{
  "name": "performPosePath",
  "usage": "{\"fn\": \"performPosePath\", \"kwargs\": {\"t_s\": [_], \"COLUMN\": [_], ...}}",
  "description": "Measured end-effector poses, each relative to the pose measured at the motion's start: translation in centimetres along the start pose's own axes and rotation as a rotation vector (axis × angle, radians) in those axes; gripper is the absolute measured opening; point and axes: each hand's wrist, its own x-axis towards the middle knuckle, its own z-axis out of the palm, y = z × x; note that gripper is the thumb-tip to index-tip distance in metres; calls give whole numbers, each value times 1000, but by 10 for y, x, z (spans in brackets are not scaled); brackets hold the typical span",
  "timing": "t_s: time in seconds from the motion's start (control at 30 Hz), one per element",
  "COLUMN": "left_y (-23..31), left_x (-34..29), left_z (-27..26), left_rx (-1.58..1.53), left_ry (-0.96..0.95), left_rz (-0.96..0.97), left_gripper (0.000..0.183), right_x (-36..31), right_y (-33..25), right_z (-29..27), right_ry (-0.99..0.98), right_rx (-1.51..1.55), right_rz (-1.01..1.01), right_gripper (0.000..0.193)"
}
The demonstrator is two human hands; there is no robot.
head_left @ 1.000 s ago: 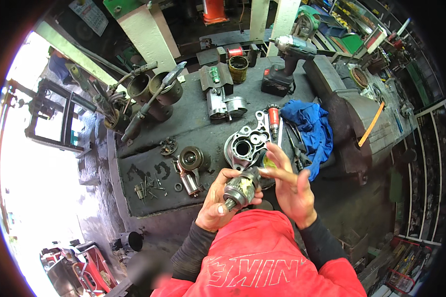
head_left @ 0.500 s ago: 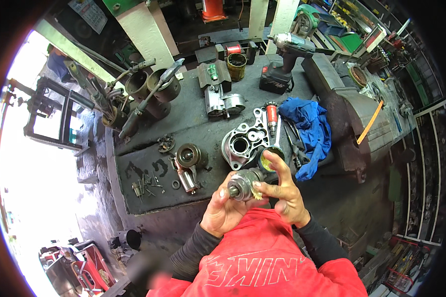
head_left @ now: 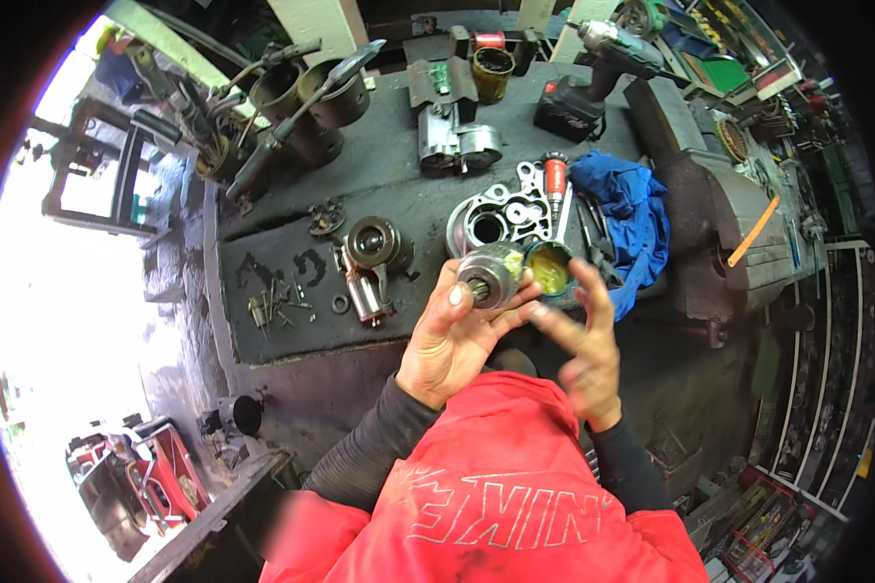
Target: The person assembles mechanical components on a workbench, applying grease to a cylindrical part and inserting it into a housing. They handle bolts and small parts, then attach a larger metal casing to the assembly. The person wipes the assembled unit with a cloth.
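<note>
My left hand is closed around a cylindrical steel starter drive with a small toothed pinion at its near end. Yellow grease clings to the far right side of the part. My right hand is just to the right, fingers apart and partly blurred, with nothing seen in it. Beyond its fingertips stands an open round tin of yellow grease. Behind the starter drive, a cast aluminium housing lies on the bench, partly hidden by the part and my left hand.
On the dark workbench are a blue cloth, a red-bodied tool, a cordless impact wrench and a silver motor part. A large vise stands right. Leftward lie a round metal part and several small screws.
My right hand has come off the starter drive and moved right, its fingers spreading. My left hand keeps hold of the part. The view has shifted, so the bench sits higher.
</note>
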Motion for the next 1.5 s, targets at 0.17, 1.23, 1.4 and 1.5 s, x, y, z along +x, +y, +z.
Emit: {"fn": "performPosePath", "kwargs": {"t_s": [0.17,1.23,1.4,1.5], "left_y": [2,8,18,17], "left_x": [-2,-2,-16,-23], "left_z": [3,-12,-29,-32], "left_rx": [100,95,98,96], "left_ry": [-74,22,117,140], "left_rz": [-103,15,20,24], "left_gripper": [67,71,72,73], "right_x": [31,-14,-17,-18], "right_y": [32,36,85,99], "right_z": [8,-27,-7,3], "right_ry": [-141,74,-178,-194], "right_rx": [744,-160,-932,-1007], "right_rz": [186,218,-56,-145], "right_gripper": [100,53,62,46]}}
